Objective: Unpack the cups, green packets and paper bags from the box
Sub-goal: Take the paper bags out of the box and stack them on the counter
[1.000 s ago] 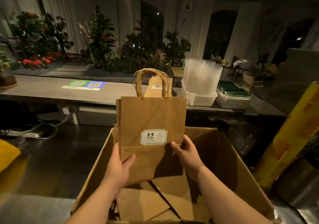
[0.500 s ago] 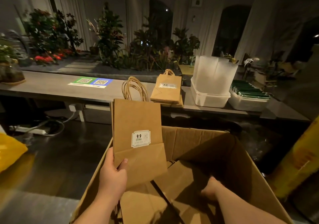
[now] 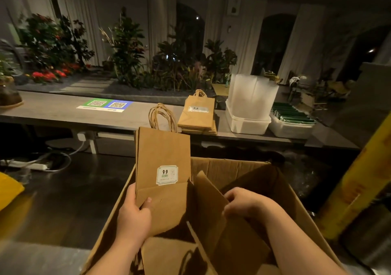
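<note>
The left hand [image 3: 133,219] grips a flat brown paper bag [image 3: 163,154], upright at the left edge of the open cardboard box [image 3: 232,166]. The right hand [image 3: 245,205], fingers curled, grasps a second brown paper bag [image 3: 209,207] inside.

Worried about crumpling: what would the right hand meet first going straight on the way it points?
Likely the tilted paper bag in the box, just beyond the right hand; contact unclear.

Brown paper bag [image 3: 163,158] – white-green label [image 3: 167,175], brown box [image 3: 237,166], green packets [image 3: 293,116], yellow post [image 3: 357,179]
</note>
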